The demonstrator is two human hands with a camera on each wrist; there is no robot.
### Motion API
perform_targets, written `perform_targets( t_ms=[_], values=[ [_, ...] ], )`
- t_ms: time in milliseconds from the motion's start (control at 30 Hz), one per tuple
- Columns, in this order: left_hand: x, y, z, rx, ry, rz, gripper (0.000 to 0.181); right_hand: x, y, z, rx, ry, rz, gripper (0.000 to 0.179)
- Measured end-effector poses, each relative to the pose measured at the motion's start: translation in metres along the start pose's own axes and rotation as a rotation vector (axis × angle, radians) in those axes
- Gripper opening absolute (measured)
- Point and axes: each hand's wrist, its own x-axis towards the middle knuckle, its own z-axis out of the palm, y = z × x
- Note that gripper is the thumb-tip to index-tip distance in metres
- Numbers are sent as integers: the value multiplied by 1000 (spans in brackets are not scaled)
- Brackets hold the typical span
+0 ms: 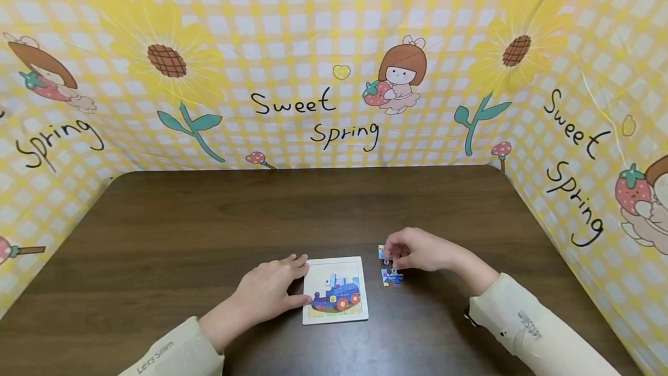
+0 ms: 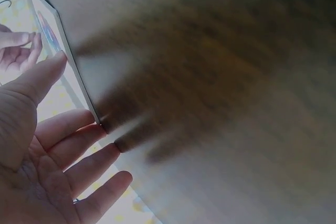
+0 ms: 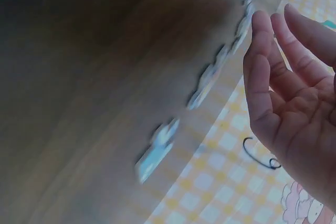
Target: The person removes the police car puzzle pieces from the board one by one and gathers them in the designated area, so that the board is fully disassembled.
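Note:
A square jigsaw puzzle (image 1: 336,292) with a pale frame and a blue train picture lies on the table. My left hand (image 1: 267,290) rests at its left edge, fingers extended; the left wrist view shows the fingertips (image 2: 94,116) right at the frame's side. To the right of the puzzle are loose jigsaw pieces, one blue piece (image 1: 390,278) nearer me and another piece (image 1: 381,252) partly hidden by my right hand (image 1: 424,250). That hand hovers over them with fingers loosely bent. From the right wrist, a gap shows between thumb and index finger (image 3: 258,72), nothing between them, with pieces (image 3: 156,153) lying beyond.
The dark wooden table (image 1: 250,208) extends around the puzzle and pieces. A yellow checked cloth (image 1: 292,28) printed with flowers, figures and lettering rises behind the table and along both sides.

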Motion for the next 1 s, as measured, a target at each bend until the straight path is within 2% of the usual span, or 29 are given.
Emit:
perform_targets(
  t_ms=[100,300,433,567,733,1000],
  values=[
    [-1,0,0,-5,-4,-7,65,8,-7,4,-15,-5,-15,9],
    [-3,1,1,-25,-27,-16,65,30,-23,20,13,-81,-79,10],
    [-2,1,1,-24,-23,-20,65,46,-34,28,2,-105,-109,11],
    [-1,1,0,-25,-29,-37,66,58,-44,34,-25,-128,-103,12],
    [0,1,-2,-25,-27,-33,65,65,-51,42,-73,-155,-86,14],
    [0,0,-2,-24,-15,-17,65,67,-53,49,-102,-144,-61,17]
  ],
)
